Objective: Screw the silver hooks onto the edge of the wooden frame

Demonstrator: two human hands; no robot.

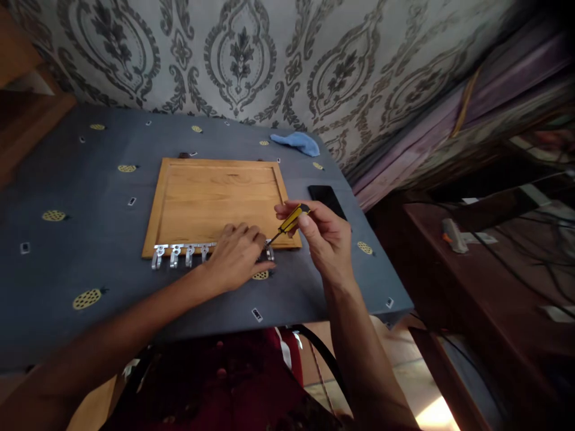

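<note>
My right hand [330, 239] grips a screwdriver [288, 224] slanting left to the crosswise hook rail [190, 248] beneath my left hand [236, 255], its hold unclear.

A home, patterned wallpaper [240, 57] (grey on pale), purple curtain [417, 143], pineapple-print tablecloth [108, 239]

The right hand [330, 239] holds a yellow-and-black screwdriver [293, 219] by its handle. From this grip, the shaft slopes down and leftward to the right end of a metal hook rail [175, 246]; tip contact cannot be confirmed. Left of the grip, the left hand [238, 257] lies palm down across the rail, thumb apart from the fingers. The rail runs along the near edge of a wooden panel [220, 194], which lies flat on the grey tablecloth [112, 233]. Just beyond the grip: a black phone [327, 196]. Farther beyond: a crumpled blue cloth [299, 142].
</note>
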